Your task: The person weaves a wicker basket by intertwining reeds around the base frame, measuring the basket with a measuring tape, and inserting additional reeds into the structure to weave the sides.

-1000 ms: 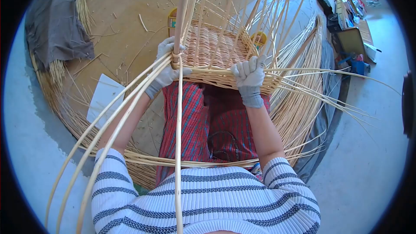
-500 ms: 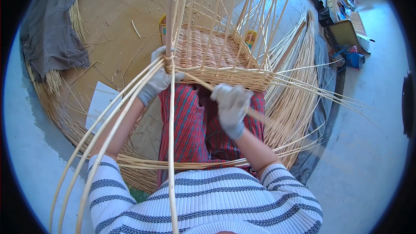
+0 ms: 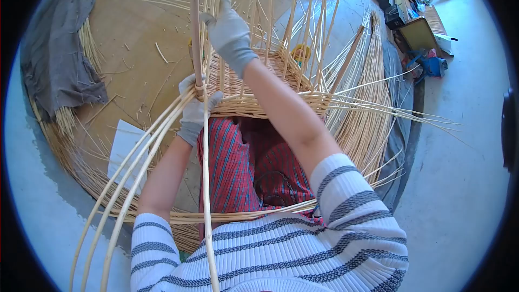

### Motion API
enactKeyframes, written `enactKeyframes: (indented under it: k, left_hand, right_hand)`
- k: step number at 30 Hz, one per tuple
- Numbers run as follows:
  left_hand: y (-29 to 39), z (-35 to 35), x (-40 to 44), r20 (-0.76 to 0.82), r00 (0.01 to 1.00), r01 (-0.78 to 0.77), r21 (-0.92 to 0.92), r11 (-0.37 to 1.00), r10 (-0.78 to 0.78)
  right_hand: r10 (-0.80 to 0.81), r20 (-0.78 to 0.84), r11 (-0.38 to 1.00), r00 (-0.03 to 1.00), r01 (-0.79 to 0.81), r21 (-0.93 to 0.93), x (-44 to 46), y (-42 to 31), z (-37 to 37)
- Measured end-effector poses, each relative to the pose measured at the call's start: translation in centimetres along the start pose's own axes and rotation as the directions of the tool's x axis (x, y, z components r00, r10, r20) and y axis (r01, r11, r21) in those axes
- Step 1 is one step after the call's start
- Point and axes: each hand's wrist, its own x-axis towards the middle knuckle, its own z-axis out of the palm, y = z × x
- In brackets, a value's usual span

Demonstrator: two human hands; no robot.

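Note:
My left hand (image 3: 195, 109), in a pale glove with a grey cuff, is closed around the near left corner of the woven wicker basket (image 3: 243, 109). It grips the base of a thick upright stick (image 3: 195, 43) and the bundled willow rods (image 3: 141, 151), which fan down toward me. One rod (image 3: 206, 200) hangs straight down over my clothing. My gloved right hand (image 3: 230, 31) is raised over the basket's left side among the upright stakes (image 3: 270, 8). Its thumb and forefinger are spread apart, while the other fingers are partly hidden.
A large bundle of peeled willow rods (image 3: 362, 92) lies to the right of the basket. Grey cloth (image 3: 62, 48) covers more rods at the left. A white sheet (image 3: 124, 148) lies on the floor near my left arm. Boxes and a blue item (image 3: 432, 66) stand at the far right.
My right hand has moved from the basket's front edge up and left, among the stakes. The rod it held no longer stretches to the right. My left hand keeps its grip on the corner.

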Motion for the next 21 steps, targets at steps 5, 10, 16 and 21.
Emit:
enactKeyframes:
  k: [5,10,16,21]
  left_hand:
    - [0.0,0.9,-0.1,-0.102,0.994,0.031,-0.006,1.000,-0.031]
    - [-1.3,0.5,-0.1,-0.052,0.997,0.060,-0.039,0.997,-0.062]
    - [1.0,-1.5,-1.2,0.128,0.881,0.474,-0.247,0.845,-0.456]
    - [4.0,-0.8,-8.4,-0.203,0.960,0.233,0.188,0.954,-0.194]
  right_hand:
    - [0.210,0.049,0.974,0.977,-0.204,-0.099,2.5,1.6,2.1]
    - [0.313,-0.296,0.837,0.903,-0.114,0.535,8.2,3.4,3.6]
    - [0.104,0.186,0.520,0.977,-0.213,0.827,-3.1,-1.6,-6.5]
    - [-0.083,-0.723,0.824,0.686,0.455,0.338,-8.6,3.7,-6.2]
